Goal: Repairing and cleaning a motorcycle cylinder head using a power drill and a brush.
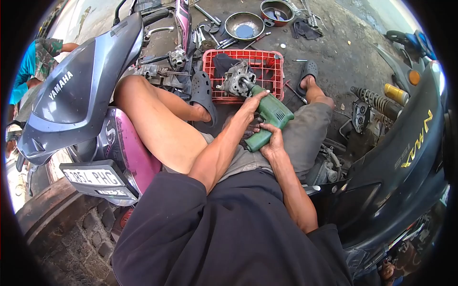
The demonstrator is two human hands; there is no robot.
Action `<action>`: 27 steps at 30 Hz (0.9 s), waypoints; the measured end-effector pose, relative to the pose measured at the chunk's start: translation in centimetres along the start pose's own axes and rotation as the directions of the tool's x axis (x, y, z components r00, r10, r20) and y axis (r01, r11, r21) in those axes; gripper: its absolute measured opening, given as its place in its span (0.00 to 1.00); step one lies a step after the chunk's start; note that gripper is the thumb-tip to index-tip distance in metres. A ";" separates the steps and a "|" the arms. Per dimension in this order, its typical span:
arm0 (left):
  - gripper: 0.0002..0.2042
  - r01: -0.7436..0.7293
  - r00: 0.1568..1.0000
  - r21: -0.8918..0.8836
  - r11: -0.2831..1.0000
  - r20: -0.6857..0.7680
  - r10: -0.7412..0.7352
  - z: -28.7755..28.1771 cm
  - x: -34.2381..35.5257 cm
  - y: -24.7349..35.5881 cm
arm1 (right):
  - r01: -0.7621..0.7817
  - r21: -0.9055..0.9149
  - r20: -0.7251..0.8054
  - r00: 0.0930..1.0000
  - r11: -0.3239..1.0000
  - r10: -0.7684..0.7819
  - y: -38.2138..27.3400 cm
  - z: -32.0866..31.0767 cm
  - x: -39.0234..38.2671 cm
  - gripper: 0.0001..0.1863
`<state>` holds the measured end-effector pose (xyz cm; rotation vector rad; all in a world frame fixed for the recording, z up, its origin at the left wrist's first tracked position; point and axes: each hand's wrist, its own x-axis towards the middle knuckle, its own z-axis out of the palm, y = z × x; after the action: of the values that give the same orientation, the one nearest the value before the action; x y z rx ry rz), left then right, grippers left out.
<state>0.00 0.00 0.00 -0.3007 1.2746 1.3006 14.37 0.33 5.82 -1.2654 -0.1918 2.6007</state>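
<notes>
"What do I have on the left?"
"I've got a grey motorcycle fairing (71, 86), a pink panel (136, 155) below it and a number plate (98, 179) beside that. Past the fairing, at the far edge, I see another person (26, 71) in a blue sleeve."
"And up ahead?"
"A round metal pan (233, 25), bluish-grey at the bottom, just beside a red-walled bowl (289, 18). I make out a crumpled dark cloth (305, 29) on the ground (341, 59) near the bowl."
"My right side?"
"A big black body panel (377, 190) with yellow lettering. Near its upper part I see a coil-spring shock absorber (374, 101) and a yellow cylinder (397, 94), with a round orange lens (414, 76) above."
</notes>
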 end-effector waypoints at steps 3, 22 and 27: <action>0.30 -0.042 0.999 0.025 0.999 -0.001 0.042 -0.3 0.9 -0.3 | -0.043 0.037 -0.003 0.999 0.998 0.043 -0.3 0.5 -0.3 0.14; 0.28 0.013 0.999 0.103 0.995 -0.045 -0.009 -0.3 0.1 0.5 | -0.056 0.116 -0.062 0.996 0.992 0.064 0.7 2.2 -1.5 0.10; 0.33 0.062 0.997 0.208 0.976 -0.063 -0.050 -0.9 0.5 0.8 | -0.069 0.149 -0.073 0.994 0.986 0.080 1.2 3.0 -1.7 0.09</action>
<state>-1.27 -0.20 -0.33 -0.2230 1.4294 1.1055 12.87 -1.37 8.69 -1.3430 0.0610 2.5669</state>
